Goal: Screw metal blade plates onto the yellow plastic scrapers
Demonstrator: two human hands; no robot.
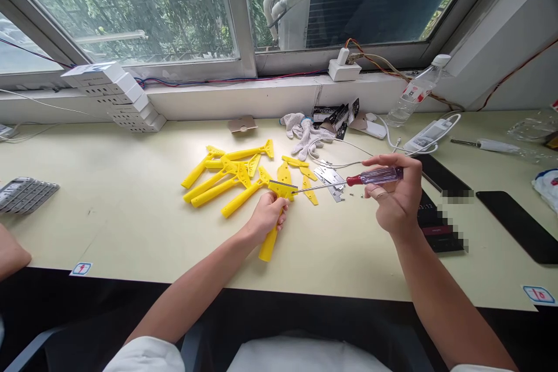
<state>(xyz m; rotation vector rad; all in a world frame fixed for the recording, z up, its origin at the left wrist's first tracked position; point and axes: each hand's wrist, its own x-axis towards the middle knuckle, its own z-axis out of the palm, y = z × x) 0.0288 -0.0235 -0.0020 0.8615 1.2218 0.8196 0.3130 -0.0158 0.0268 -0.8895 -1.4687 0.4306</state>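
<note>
My left hand (269, 216) is wrapped round a yellow scraper (269, 244) near its head, the handle pointing down toward the table's front edge. A metal blade edge shows along the scraper's head. In my right hand (399, 197) is a screwdriver (375, 176) with a clear purple and red handle. Its shaft runs left and the tip meets the right side of the scraper's head. Several yellow scraper handles (238, 190) lie to the left. Loose yellow plates (308, 189), metal blades (329, 177) and small screws (351, 195) lie behind and to the right.
White knit gloves (305, 131), a white cable (322, 142) and a water bottle (414, 93) lie toward the wall. Dark phones (517, 224) rest at right. Stacked white boxes (117, 96) stand back left. Another person's arm (11, 253) is at the left edge.
</note>
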